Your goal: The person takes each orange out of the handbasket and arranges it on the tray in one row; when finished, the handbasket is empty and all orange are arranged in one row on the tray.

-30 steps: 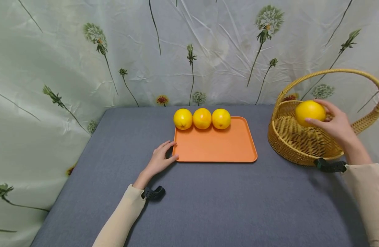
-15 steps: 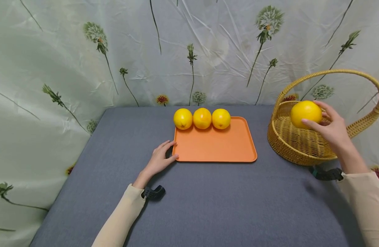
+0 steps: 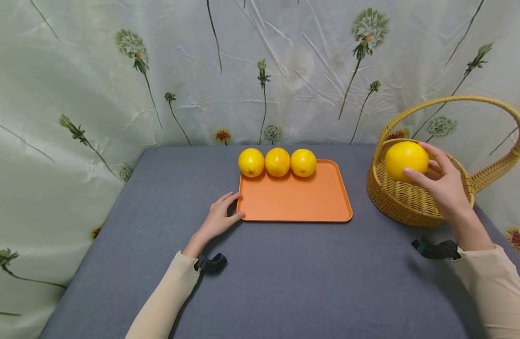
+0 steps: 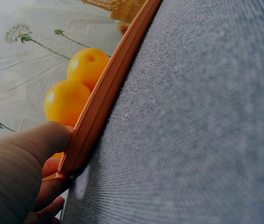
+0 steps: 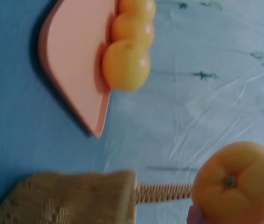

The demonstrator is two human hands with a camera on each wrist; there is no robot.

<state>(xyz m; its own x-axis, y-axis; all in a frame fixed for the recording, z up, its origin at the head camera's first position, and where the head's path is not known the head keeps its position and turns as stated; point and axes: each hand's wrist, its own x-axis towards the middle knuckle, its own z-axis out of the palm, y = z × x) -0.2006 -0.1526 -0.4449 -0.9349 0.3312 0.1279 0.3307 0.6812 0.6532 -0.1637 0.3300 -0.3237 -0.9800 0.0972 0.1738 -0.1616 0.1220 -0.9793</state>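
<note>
In the head view my right hand (image 3: 444,181) grips an orange (image 3: 406,161) between thumb and fingers, above the opening of a wicker basket (image 3: 376,193) with a tall handle. The right wrist view shows that orange (image 5: 237,182) with its stem end facing the camera. Three more oranges (image 3: 277,162) stand in a row along the back of an orange tray (image 3: 296,200), from its left corner toward the middle. My left hand (image 3: 217,219) rests against the tray's left edge near the front corner, thumb and fingers spread. In the left wrist view the thumb touches the tray's rim (image 4: 108,88).
A grey cloth (image 3: 285,278) covers the table. Behind it hangs a pale curtain (image 3: 179,61) printed with dandelions and stems. The basket stands to the right of the tray with a strip of cloth between them, and its handle (image 3: 455,98) arches high over it.
My right hand has moved left and slightly nearer with the orange, from the basket's middle toward its left side. The left hand, the tray and the three oranges have stayed in place.
</note>
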